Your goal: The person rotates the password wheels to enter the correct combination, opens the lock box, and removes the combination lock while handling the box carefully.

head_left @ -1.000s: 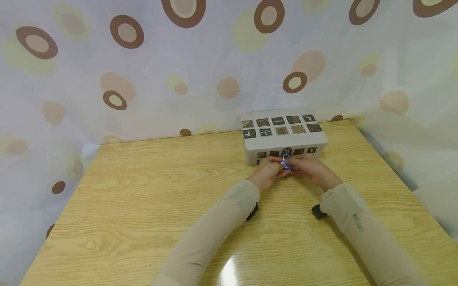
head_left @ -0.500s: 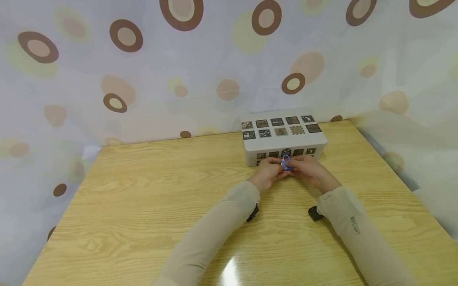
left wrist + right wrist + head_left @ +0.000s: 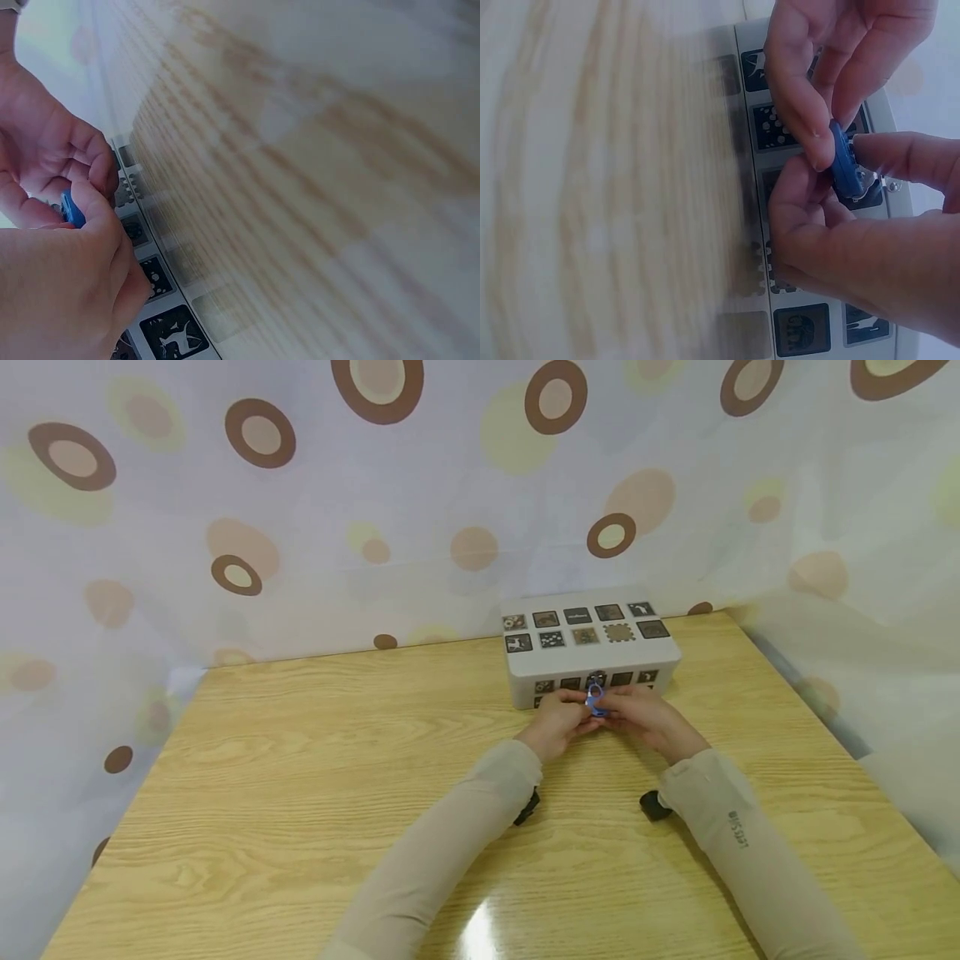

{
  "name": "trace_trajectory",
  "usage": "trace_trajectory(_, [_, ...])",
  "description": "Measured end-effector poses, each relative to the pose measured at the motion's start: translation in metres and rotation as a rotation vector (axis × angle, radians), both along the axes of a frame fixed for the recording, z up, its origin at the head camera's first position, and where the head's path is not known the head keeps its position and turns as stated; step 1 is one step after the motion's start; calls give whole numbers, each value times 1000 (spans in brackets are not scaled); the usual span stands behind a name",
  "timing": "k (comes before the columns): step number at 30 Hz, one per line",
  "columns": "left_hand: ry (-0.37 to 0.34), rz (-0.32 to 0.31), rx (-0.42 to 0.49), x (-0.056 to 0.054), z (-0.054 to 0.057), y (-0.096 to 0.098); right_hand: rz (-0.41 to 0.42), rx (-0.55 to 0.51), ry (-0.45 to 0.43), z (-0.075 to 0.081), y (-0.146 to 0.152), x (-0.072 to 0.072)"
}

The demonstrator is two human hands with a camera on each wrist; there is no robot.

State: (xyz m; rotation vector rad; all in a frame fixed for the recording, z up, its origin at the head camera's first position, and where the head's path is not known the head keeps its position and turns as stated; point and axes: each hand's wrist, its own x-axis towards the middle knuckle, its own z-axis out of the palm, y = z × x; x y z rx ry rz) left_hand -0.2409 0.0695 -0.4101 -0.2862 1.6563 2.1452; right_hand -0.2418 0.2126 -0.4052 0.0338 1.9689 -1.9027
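A blue padlock (image 3: pixel 597 710) hangs at the metal clasp (image 3: pixel 597 677) on the front of a white box (image 3: pixel 592 662) with dark square pictures. My left hand (image 3: pixel 555 725) pinches the padlock from the left between thumb and fingers. From the other side my right hand (image 3: pixel 648 717) holds it, its thumb (image 3: pixel 900 154) on the padlock's face and its curled fingers behind. In the right wrist view the blue body (image 3: pixel 845 161) shows edge-on between both hands. The left wrist view leaves only a sliver of the padlock (image 3: pixel 72 210) visible; fingers hide the rest.
The box stands at the back right of a wood-grain table (image 3: pixel 315 793), close to a patterned curtain (image 3: pixel 420 477) that hangs behind and along the sides. Black wrist-worn pieces (image 3: pixel 655 806) stick out under the sleeves.
The head view has shifted slightly, and the right forearm has drawn a little inward. Both hands keep their hold on the padlock at the clasp; the box has not moved.
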Motion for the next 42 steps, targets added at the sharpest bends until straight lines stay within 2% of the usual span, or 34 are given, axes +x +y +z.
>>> trace_trajectory(5, [3,12,-8,0,0,-1,-20,-15,-29,-1,0,-2])
trace_trajectory(16, [3,-1,13,2,1,-1,24,25,28,-6,2,-3])
trace_trajectory(23, [4,17,27,3,0,1,31,33,18,-7,3,-4])
trace_trajectory(35, [12,4,14,1,2,0,2,-12,-39,0,3,-4])
trace_trajectory(42, [-4,4,17,1,0,1,31,19,-18,0,2,-2])
